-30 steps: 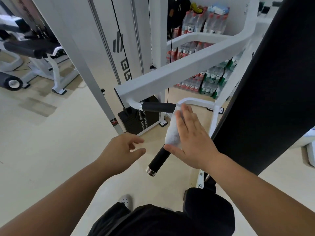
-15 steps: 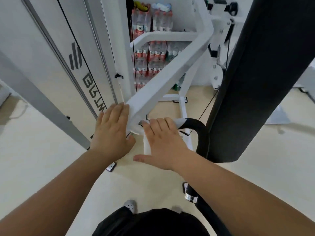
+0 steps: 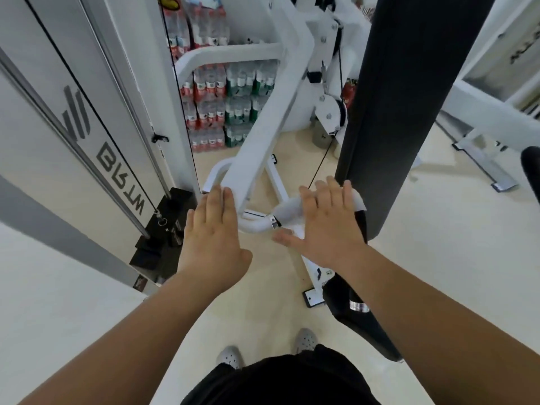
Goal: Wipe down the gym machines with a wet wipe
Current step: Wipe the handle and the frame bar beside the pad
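Note:
A white gym machine arm (image 3: 263, 135) slopes down toward me and ends in a curved handle with a black grip (image 3: 362, 325). My right hand (image 3: 327, 226) lies flat with straight fingers on a white wet wipe (image 3: 287, 211), which is wrapped over the handle's upper bend. My left hand (image 3: 211, 232) is open, fingers straight, and its fingertips touch the lower end of the white arm. Most of the wipe is hidden under my right palm.
A tall black pad (image 3: 391, 106) stands right behind the handle. A weight stack (image 3: 163, 229) and a cable column (image 3: 87, 118) are at the left. Packs of water bottles (image 3: 228, 106) are stacked at the back. My shoes (image 3: 230, 356) stand on the beige floor.
My right hand slid the wipe from the straight black grip up and over the handle's bend to the right. My left hand rose from free air to the end of the white arm.

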The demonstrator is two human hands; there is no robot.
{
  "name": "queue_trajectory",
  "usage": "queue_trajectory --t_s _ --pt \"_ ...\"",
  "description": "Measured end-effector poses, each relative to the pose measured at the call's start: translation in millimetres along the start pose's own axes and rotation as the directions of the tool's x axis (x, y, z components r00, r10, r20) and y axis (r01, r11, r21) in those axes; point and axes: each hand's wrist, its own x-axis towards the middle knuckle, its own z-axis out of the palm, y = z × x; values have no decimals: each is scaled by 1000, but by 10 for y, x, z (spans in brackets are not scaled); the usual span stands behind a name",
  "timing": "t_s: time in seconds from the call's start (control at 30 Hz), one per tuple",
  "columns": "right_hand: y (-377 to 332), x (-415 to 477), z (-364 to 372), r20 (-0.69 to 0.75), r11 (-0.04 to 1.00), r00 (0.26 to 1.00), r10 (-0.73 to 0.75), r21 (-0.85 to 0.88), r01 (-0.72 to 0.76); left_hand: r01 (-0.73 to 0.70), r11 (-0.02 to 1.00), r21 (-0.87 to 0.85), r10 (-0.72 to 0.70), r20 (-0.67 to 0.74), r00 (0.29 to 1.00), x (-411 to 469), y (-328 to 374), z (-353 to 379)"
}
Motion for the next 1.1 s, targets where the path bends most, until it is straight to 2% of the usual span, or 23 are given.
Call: queue_trajectory --t_s 0.13,0.2,0.3,0.37,0.53,0.6,0.7,0.77,0.87,0.97,1.03,1.1 --pt "-660 -100 155 66 965 963 -259 -22 261 -31 999 26 30 40 999 -15 -66 -39" --pt "-767 -112 217 42 958 958 -284 -30 285 -61 997 42 60 36 998 -27 -114 -52" --pt "-559 -88 218 50 938 944 -327 -102 331 -95 994 59 92 57 994 -45 -173 -67" --pt "-351 -92 175 48 953 958 -283 -98 286 -109 992 64 104 71 992 -51 -198 -66" --pt "-166 -82 76 10 999 999 -30 -31 31 -102 994 29 98 96 990 -59 -219 -78" --pt "-354 -90 80 44 997 996 -78 -19 79 -103 994 26 101 87 991 -60 -208 -71" --pt "-633 -140 176 76 967 964 -255 -4 256 -95 995 17 94 58 994 -56 -189 -48" --pt "-559 -124 186 79 957 955 -286 -27 288 -89 996 7 88 48 995 -63 -185 -42" --pt "-223 -46 116 66 960 962 -265 -72 269 -71 997 6 70 39 997 -59 -154 -72" --pt "87 49 26 37 978 982 -186 -90 189 -61 998 36 61 -15 998 -67 -58 -75" --pt "273 74 1 30 987 990 -138 -80 140 -135 988 69 140 -70 988 -118 52 -35" --pt "442 32 16 40 991 992 -124 -41 125 -252 965 66 256 -52 965 -164 206 23"
